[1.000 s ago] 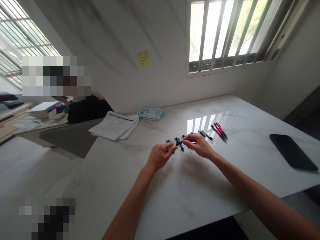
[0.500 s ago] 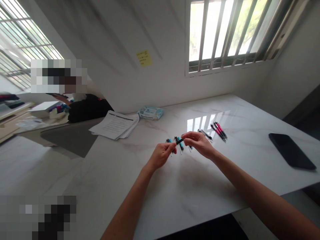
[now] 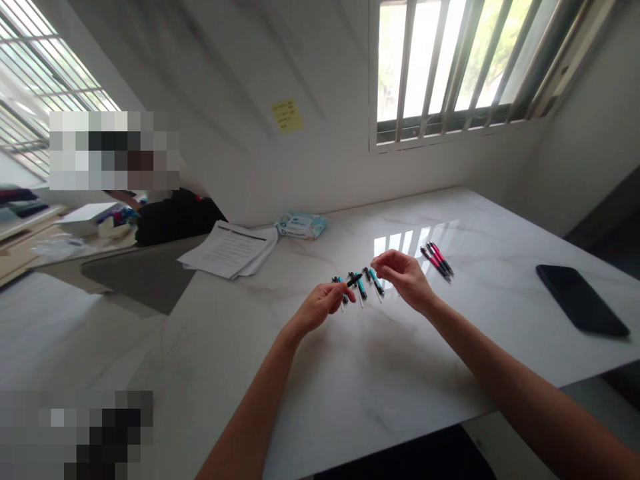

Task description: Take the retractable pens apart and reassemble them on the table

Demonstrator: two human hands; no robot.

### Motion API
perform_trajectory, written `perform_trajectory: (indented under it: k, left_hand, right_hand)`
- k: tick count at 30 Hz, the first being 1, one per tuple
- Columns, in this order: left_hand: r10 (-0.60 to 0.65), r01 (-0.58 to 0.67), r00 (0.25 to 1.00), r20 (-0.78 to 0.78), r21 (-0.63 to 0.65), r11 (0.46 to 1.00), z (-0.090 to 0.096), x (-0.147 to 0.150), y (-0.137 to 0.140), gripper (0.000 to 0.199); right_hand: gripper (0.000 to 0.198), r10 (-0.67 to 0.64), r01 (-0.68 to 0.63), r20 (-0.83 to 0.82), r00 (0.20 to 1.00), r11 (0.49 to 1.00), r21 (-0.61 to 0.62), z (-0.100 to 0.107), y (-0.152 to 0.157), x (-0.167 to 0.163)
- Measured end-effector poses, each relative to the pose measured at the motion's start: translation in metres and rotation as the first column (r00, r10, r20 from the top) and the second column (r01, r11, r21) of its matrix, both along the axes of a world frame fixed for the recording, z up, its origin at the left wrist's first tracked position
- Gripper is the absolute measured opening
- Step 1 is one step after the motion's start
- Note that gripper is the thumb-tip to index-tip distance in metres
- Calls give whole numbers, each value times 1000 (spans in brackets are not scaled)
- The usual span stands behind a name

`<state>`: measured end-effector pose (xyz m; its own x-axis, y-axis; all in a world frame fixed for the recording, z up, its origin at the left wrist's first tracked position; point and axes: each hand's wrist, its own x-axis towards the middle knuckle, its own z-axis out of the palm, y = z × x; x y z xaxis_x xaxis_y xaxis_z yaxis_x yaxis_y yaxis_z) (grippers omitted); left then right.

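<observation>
My left hand (image 3: 323,305) pinches a short black pen piece (image 3: 354,281) that points up and to the right. My right hand (image 3: 404,277) hovers a little to the right of it, apart from the piece, with fingertips pinched together. Whether anything small sits in that pinch is too fine to tell. Several teal-and-black pens (image 3: 361,287) lie on the white marble table (image 3: 380,373) just behind and between the two hands. A pair of pink-and-black pens (image 3: 439,260) lies farther right.
A black phone (image 3: 580,300) lies near the table's right edge. A stack of printed papers (image 3: 233,250) and a pack of wipes (image 3: 301,225) sit at the back left. A yellow sticky note (image 3: 287,117) hangs on the wall. Another person sits far left.
Both hands held one pen together a second ago. Now the right hand has let go and drawn up and to the right, and the left hand keeps the black piece.
</observation>
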<state>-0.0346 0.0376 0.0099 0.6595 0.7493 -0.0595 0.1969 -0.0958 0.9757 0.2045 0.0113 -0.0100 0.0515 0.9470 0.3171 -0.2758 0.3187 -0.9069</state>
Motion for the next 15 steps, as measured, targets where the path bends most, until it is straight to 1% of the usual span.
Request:
perform_trajectory:
  k: [2,3,5,6,8,10,12,13,15]
  left_hand:
    - [93,-87,987,130,-54,995,0,0,2,50]
    - [148,-131,968,201,-93,987,0,0,3,45]
    - [252,-207,914,319,-168,964,0,-1,6,39]
    - [298,-242,884,359,-194,951,0,-1,7,37]
    - [370,-303,839,398,-224,926,1,-4,10,34]
    - [415,-346,815,405,-236,908,0,-6,12,32]
    - [439,-372,804,400,-239,897,0,-8,13,30]
    - [446,-379,802,398,-238,894,0,-8,13,30]
    - [449,-386,801,396,-232,893,1,-7,11,29]
  right_hand:
    - [21,-45,45,51,998,999,-3,1,-1,0]
    - [20,-50,50,106,993,999,5,1,-3,-2]
    - [16,-10,-1,270,963,999,41,1,-10,-10]
    - [13,21,-49,370,929,997,65,1,-14,-15]
    - [13,70,-159,571,818,982,106,-2,-24,-28]
    - [20,87,-250,730,678,961,117,-5,-32,-40]
    - [25,93,-299,826,556,950,94,-9,-38,-50]
    - [26,93,-309,855,511,948,82,-12,-39,-54]
    - [26,82,-310,886,457,948,73,-16,-39,-57]
